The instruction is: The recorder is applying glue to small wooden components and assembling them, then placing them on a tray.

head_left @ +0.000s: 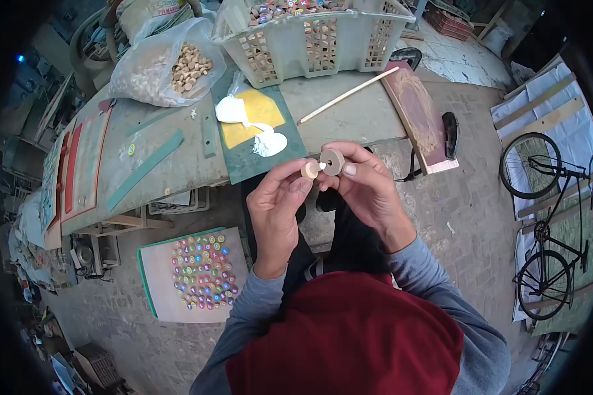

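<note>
In front of my chest, just past the table's near edge, both hands are close together. My left hand (274,214) pinches a small round wooden plug (308,171) between thumb and fingers. A dab of white paste shows at the end of the plug that faces the other hand. My right hand (370,187) grips a round wooden disc (333,158) by its rim, with a dark hole in its face. Plug and disc almost meet; whether they touch I cannot tell. Beyond the hands, white paste (270,143) lies spread over a yellow sheet (265,108) and a dark green board (238,164).
A plastic bag (138,82) of small wooden pieces and a crate (286,66) of colourful discs stand at the back. A thin stick (348,95) lies near a purple board (420,108). At lower left, a pale board (159,283) carries rows of colourful discs. A bicycle (543,227) is at right.
</note>
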A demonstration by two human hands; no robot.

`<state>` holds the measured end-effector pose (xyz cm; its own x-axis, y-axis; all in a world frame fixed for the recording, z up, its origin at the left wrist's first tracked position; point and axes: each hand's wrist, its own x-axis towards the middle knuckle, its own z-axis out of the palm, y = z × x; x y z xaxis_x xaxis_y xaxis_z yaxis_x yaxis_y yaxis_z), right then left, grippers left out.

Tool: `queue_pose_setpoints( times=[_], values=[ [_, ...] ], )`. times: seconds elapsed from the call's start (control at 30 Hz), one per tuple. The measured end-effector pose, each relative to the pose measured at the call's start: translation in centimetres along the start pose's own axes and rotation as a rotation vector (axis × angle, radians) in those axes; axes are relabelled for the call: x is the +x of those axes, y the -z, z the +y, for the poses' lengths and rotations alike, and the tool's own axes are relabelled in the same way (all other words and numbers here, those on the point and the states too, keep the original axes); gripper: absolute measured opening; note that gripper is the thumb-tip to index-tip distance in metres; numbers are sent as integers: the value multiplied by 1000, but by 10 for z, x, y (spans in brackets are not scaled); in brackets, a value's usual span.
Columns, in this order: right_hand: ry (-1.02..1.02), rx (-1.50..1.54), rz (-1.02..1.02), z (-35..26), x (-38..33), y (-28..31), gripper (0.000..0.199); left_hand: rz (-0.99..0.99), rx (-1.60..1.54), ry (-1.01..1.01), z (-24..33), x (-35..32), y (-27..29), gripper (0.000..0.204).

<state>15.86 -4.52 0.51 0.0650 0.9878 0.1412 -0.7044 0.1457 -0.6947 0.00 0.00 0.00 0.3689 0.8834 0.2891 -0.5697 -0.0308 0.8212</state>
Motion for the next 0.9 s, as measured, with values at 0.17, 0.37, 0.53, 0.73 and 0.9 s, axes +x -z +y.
queue_pose_setpoints(
  times=[0.17, 0.37, 0.53, 0.73, 0.9],
  values=[
    [-14, -31, 8, -2, -4, 1, 37, 11, 75, 5, 0, -2, -4, 25],
    [2, -53, -5, 0, -6, 2, 38, -39, 146, -26, -5, -2, 3, 24],
    [13, -28, 0, 2, -8, 2, 37, -47, 120, -29, -6, -3, 3, 25],
    [21, -47, 8, 4, -9, 4, 37, -55, 176, -47, -8, -4, 6, 26],
    [29, -90, 17, 5, -10, 4, 37, -56, 316, -141, -8, -4, 8, 26]
  ],
)
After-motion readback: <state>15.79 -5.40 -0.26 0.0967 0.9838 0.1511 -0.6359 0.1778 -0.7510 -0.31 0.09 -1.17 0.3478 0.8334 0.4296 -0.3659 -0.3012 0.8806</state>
